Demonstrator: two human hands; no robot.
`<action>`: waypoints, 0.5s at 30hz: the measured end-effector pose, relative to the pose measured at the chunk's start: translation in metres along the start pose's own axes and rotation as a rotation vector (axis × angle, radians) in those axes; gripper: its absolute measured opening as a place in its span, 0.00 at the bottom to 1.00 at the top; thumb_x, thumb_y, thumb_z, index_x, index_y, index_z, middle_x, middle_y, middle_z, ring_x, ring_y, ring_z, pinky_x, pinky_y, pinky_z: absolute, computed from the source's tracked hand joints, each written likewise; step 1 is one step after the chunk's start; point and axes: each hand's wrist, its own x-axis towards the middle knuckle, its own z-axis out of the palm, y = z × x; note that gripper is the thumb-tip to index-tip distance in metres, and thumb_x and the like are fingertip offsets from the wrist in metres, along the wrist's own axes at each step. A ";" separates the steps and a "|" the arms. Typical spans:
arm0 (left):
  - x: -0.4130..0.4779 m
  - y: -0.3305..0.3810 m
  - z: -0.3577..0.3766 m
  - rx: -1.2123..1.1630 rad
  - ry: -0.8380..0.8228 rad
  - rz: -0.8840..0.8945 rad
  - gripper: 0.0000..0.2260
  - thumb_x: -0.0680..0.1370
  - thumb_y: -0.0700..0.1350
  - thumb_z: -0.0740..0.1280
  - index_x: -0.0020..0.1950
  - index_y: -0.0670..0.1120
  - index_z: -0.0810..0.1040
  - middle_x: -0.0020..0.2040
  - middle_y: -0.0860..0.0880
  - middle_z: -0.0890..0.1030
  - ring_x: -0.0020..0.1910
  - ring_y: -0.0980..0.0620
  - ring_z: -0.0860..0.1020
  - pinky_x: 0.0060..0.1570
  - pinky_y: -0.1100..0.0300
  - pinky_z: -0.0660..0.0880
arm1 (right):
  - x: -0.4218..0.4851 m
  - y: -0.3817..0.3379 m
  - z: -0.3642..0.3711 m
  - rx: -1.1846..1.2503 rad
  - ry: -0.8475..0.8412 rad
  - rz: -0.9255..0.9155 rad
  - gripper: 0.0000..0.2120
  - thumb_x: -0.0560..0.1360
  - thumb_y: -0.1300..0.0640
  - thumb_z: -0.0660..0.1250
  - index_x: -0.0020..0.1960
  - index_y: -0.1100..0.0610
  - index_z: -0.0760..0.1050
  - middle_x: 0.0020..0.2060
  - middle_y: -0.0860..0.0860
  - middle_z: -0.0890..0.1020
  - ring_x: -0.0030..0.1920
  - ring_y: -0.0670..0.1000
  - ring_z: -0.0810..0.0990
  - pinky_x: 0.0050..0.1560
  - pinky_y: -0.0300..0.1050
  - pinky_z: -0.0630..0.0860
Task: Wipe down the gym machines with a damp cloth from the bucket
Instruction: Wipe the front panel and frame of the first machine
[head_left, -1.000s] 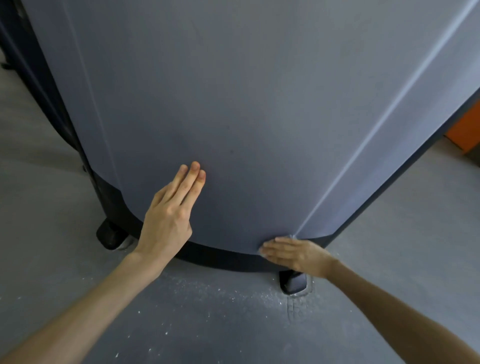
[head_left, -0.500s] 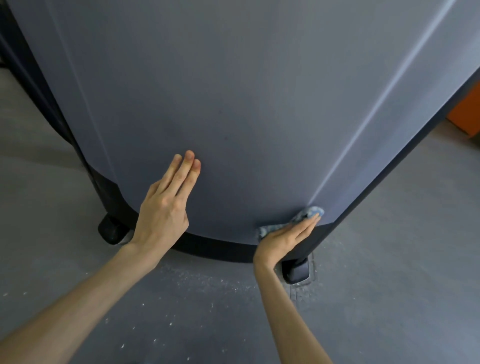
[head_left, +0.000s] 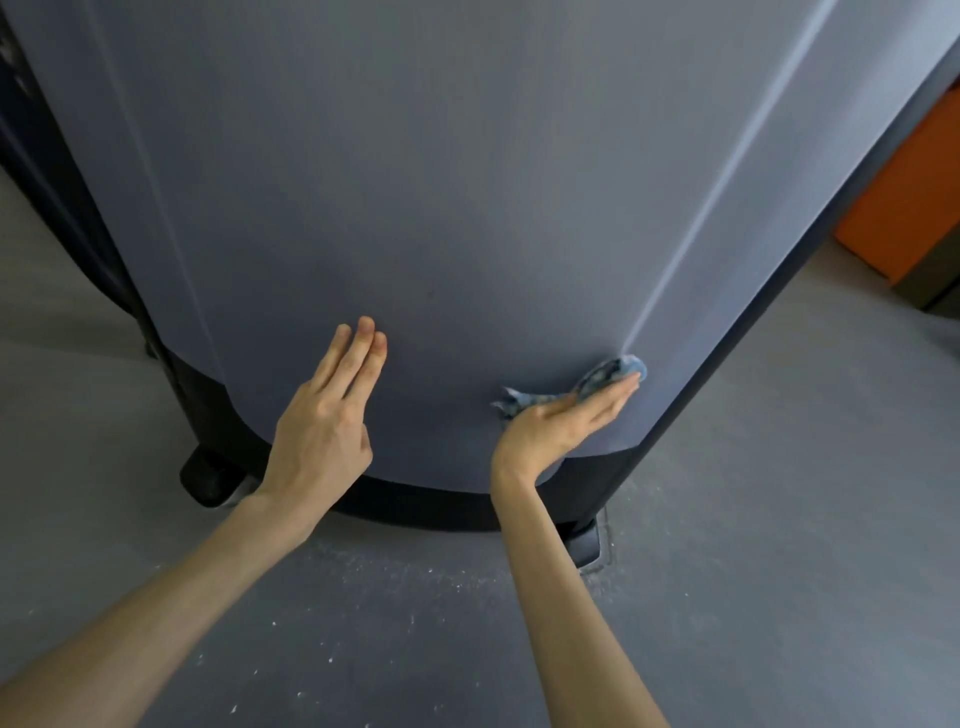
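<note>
Just above the machine's black base (head_left: 415, 503), the left hand (head_left: 322, 428) rests flat on the grey panel (head_left: 467, 182); the right hand (head_left: 558, 428), fingers straight, pins the bunched cloth (head_left: 602, 378) there: ungripped, it could slide out onto the dusty floor (head_left: 415, 623).

Grey floor (head_left: 779, 545) flecked with white specks, with an orange block (head_left: 906, 208) at the right edge.

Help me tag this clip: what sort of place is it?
Likely a gym or equipment room: a big grey machine housing on black feet, a dusty grey floor, the right hand pressing a blue cloth to it.
</note>
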 end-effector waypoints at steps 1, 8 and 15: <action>0.000 -0.002 0.003 0.013 0.004 0.002 0.40 0.65 0.25 0.66 0.76 0.39 0.59 0.77 0.45 0.57 0.76 0.46 0.57 0.51 0.56 0.76 | 0.000 -0.004 -0.003 -0.020 0.031 0.036 0.34 0.81 0.68 0.51 0.78 0.44 0.43 0.77 0.41 0.48 0.77 0.50 0.52 0.76 0.45 0.55; 0.000 -0.015 -0.007 0.015 -0.072 0.063 0.41 0.66 0.27 0.68 0.76 0.42 0.57 0.78 0.46 0.56 0.75 0.47 0.57 0.66 0.55 0.67 | -0.027 -0.017 -0.032 -0.093 -0.166 0.025 0.33 0.80 0.72 0.52 0.79 0.53 0.46 0.78 0.47 0.48 0.77 0.44 0.49 0.73 0.33 0.52; -0.003 -0.031 -0.021 0.024 -0.034 0.024 0.38 0.68 0.30 0.65 0.77 0.42 0.57 0.78 0.46 0.55 0.76 0.49 0.57 0.73 0.51 0.56 | 0.025 -0.128 0.020 -0.273 -0.412 -1.013 0.46 0.59 0.82 0.52 0.76 0.60 0.59 0.76 0.60 0.56 0.77 0.56 0.46 0.76 0.52 0.41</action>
